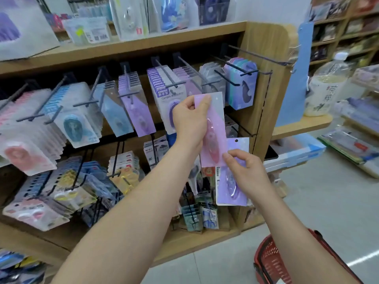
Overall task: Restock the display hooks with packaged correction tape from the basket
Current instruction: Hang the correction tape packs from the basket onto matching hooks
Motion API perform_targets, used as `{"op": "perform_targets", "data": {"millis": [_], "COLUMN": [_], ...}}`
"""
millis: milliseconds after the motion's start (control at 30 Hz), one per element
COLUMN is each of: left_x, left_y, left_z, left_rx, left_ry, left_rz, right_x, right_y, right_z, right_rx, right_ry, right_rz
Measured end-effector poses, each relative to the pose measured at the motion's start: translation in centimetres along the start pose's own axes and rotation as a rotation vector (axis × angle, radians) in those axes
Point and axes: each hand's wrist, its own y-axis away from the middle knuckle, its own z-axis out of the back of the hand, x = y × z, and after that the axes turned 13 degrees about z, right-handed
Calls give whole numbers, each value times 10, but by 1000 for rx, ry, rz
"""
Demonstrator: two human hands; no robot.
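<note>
Glossy plastic pink pack; matt wood shelf; dark metal hooks; red plastic basket.

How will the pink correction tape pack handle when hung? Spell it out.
The pink correction tape pack is probably light: the left hand holds it upright by one edge. Its flat card looks fairly stiff, showing no droop. The glossy blister may be slightly slippery.
</note>
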Motion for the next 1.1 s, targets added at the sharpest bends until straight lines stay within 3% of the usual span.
{"op": "perform_targets", "data": {"millis": [167, 500, 633, 733, 933, 1100], "left_x": [6, 8, 25, 43, 38, 29], "left_y": [-25, -34, -2, 6, -5, -32], "left_z": [-15, -16, 3, 16, 22, 11], "left_rx": [-121, -53, 12, 41, 55, -37], "left_ry": [6, 14, -227, -403, -470, -604], "left_rz": [-58, -33, -147, -90, -2, -31], "right_x": [-12, -23, -22, -21, -22, -29], "right_y": [-28, -47, -50, -53, -59, -62], "right_z": [6, 11, 9, 7, 9, 25], "right_rx": [17, 72, 55, 34, 19, -16], "right_ry": [-35, -42, -80, -111, -93, -2], "right_rz": [0, -13, 5, 33, 16, -2]}}
